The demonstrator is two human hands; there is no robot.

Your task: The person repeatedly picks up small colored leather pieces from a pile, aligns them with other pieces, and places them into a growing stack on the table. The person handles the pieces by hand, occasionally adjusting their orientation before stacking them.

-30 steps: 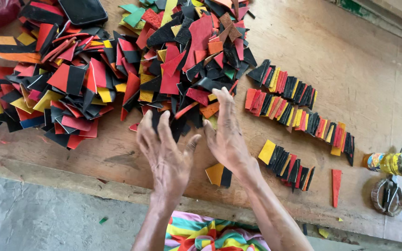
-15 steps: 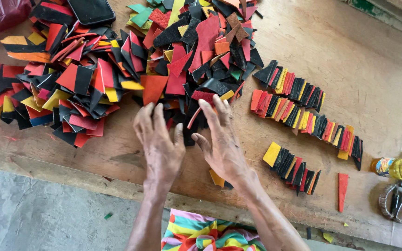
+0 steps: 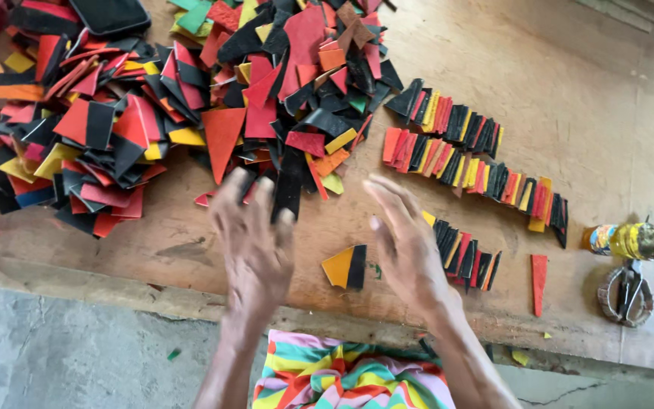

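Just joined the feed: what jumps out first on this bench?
A big heap of red, black and yellow cut pieces fills the upper left of the wooden board. Right of it lie neat overlapping rows of pieces. Both open hands hover near the front edge, flanking an orange-and-black piece.

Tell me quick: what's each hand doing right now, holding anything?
Left hand: open, fingers spread, holding nothing, by the pile of leather pieces.
Right hand: open, empty, beside the orange-and-black piece.

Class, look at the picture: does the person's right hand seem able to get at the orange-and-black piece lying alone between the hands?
Probably yes. The right hand hovers open just beside the orange-and-black piece, which lies alone on bare wooden board; nothing covers it or stands between them.
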